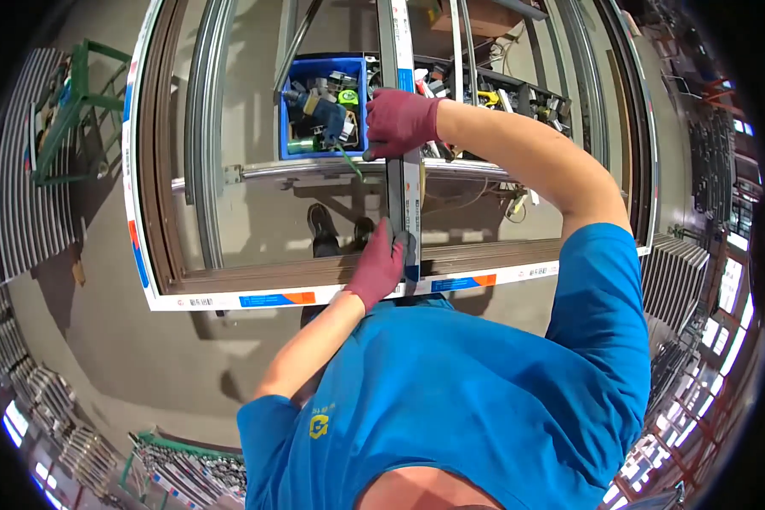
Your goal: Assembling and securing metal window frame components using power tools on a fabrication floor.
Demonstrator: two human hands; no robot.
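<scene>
Below the blue shirt (484, 382), the gloved left hand (381, 262) and right hand (397, 121) both grip the upright grey-and-white metal bar (405, 200) within the brown window frame (314, 276), seemingly seating it; next calls for squaring it

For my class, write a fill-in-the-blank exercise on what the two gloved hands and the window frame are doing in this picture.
1. Both hands wear gloves of a dark ____ colour.
2. The right hand and the left hand both grip the same upright ____ of the window frame.
3. The bin of tools beyond the frame is ____ in colour.
4. The person's shirt is ____.

Missing words: red (maroon); bar; blue; blue
</scene>
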